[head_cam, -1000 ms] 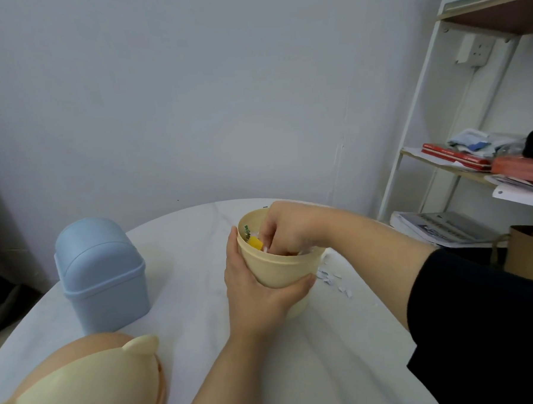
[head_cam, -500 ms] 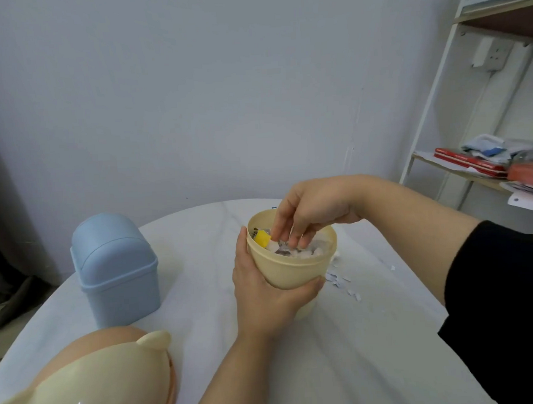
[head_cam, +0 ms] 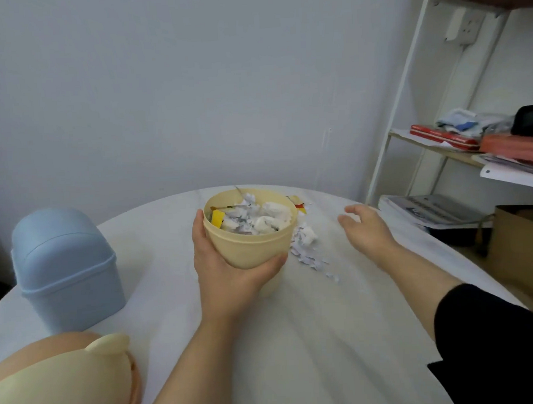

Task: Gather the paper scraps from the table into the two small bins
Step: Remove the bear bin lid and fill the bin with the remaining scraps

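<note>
Meanwhile left hand [head_cam: 228, 265] cups cream bin [head_cam: 251, 242]; right hand [head_cam: 365, 230] hovers, fingers loose.

Light: we see soft, even light.
Shadows: faint on the table [head_cam: 297, 339].
Edges: our lens bows the shelf [head_cam: 396, 102].
Focus: slightly soft.

Cream bin [head_cam: 251, 246], pale-blue bin [head_cam: 66, 268]

The left hand [head_cam: 228, 271] grips the cream bin [head_cam: 252, 245] from below, with the thumb up its left wall. The right hand [head_cam: 367, 232] hovers further right, fingers relaxed, holding nothing.
</note>
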